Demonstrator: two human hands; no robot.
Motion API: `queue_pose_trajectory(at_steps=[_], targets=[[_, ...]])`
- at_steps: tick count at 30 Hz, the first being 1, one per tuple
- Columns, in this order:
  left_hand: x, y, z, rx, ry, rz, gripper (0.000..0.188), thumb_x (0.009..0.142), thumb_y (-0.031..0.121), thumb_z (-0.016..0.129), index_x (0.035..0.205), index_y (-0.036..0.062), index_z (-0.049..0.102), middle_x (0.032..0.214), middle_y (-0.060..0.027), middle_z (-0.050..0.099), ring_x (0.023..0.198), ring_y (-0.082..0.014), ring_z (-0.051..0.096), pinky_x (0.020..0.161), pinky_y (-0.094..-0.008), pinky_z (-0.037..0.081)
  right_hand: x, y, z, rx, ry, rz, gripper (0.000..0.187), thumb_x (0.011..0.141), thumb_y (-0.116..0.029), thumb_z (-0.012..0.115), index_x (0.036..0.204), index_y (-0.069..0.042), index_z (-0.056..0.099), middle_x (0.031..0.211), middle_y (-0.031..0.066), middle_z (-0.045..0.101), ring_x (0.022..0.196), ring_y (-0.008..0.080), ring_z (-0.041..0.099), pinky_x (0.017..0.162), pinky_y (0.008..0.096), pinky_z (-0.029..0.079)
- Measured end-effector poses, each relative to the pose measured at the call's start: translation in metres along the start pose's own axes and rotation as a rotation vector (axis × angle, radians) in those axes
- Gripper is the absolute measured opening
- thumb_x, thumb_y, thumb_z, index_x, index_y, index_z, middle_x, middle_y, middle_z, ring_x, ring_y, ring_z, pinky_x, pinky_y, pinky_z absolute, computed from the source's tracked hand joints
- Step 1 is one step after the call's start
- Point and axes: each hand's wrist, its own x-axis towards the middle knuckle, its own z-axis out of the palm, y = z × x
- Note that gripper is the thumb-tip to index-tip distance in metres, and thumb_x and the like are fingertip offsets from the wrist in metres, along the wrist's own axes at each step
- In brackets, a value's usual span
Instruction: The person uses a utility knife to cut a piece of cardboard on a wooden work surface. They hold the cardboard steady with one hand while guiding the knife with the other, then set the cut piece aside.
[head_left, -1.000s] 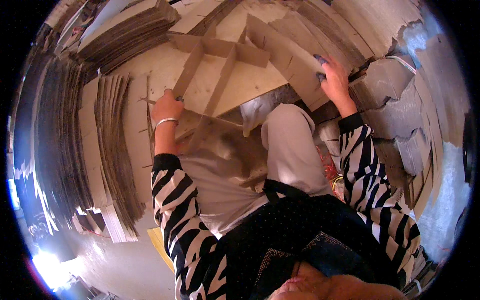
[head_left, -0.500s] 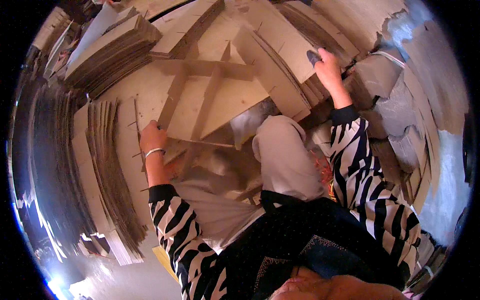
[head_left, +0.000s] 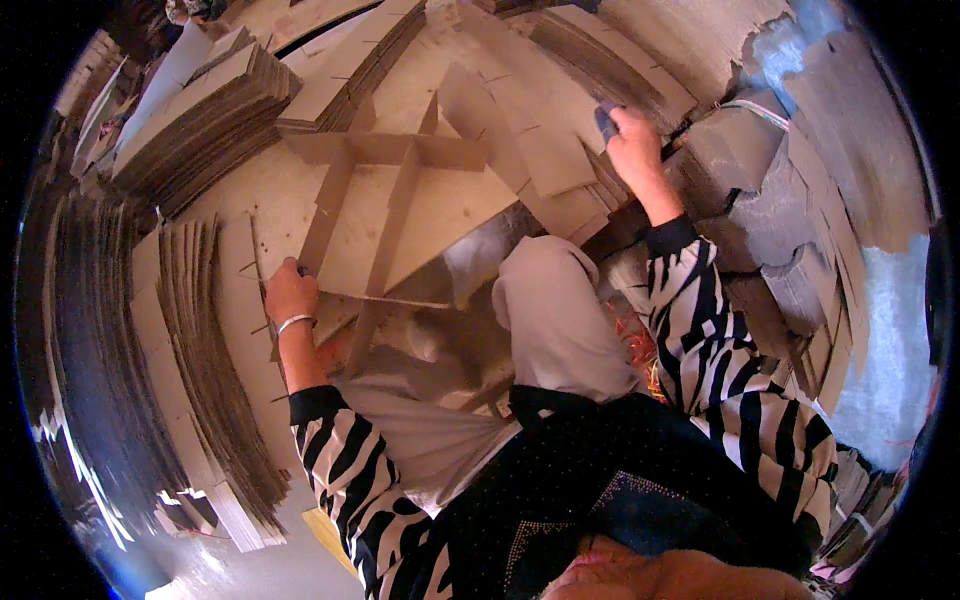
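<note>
Loose crossed cardboard strips point(head_left: 398, 205) form a partly assembled slotted divider in front of me. My left hand point(head_left: 291, 293), wearing a white wristband, is closed around the lower end of its leftmost strip point(head_left: 325, 205); a dark cover shows on a fingertip. Farther right, my right hand point(head_left: 634, 145) has its dark-covered thumb and forefinger together at the right edge of a tan cardboard piece point(head_left: 550, 140). That piece is blurred and lies slanted over other slotted pieces. The exact contact under the right fingers is partly hidden.
Tall stacks of cardboard strips point(head_left: 190, 340) stand at my left, with more piles point(head_left: 205, 125) at the far left. Another slotted stack point(head_left: 355, 65) lies beyond the divider. Tied grey bundles point(head_left: 735, 150) crowd the right side. My raised knee point(head_left: 550, 300) sits close below the work surface.
The cardboard piece by my right hand has slid and turned toward me. Both hands keep nearly the same poses, while the whole view has shifted slightly.
</note>
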Motion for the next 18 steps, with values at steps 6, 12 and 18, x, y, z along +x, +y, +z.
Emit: queue_pose_trajectory(at_steps=[6,12,18], targets=[[0.002,-0.007,0.0,-0.058,-0.006,0.018,0.033,0.079,0.016,0.053,0.109,0.0096,0.062,0.1,-0.0189,0.067,0.096,-0.0381,0.063,0.079,-0.0495,0.051,0.019,-0.087,-0.012,0.822,-0.371,0.321,0.033,0.092,-0.02,0.06,0.119,-0.002,0.056,0.088,0.0046,0.063,0.07,0.01,0.056,0.059,0.0255,0.047],[0.003,0.013,-0.008,-0.08,0.001,-0.006,0.03,0.08,0.017,0.052,0.107,0.0131,0.063,0.102,-0.0164,0.067,0.097,-0.0368,0.063,0.079,-0.0481,0.051,0.009,-0.142,0.07,0.99,-0.916,0.11,0.039,0.086,-0.011,0.061,0.123,-0.002,0.051,0.088,0.0062,0.064,0.068,0.0132,0.056,0.056,0.0276,0.05],[-0.003,0.002,-0.009,-0.033,-0.016,-0.046,0.024,0.08,0.018,0.053,0.101,0.0107,0.062,0.101,-0.0163,0.067,0.097,-0.0369,0.063,0.078,-0.0496,0.051,0.02,-0.14,0.064,0.632,-0.902,-0.073,0.031,0.081,-0.006,0.061,0.111,-0.002,0.054,0.079,0.0141,0.061,0.067,0.023,0.058,0.059,0.0363,0.045]])
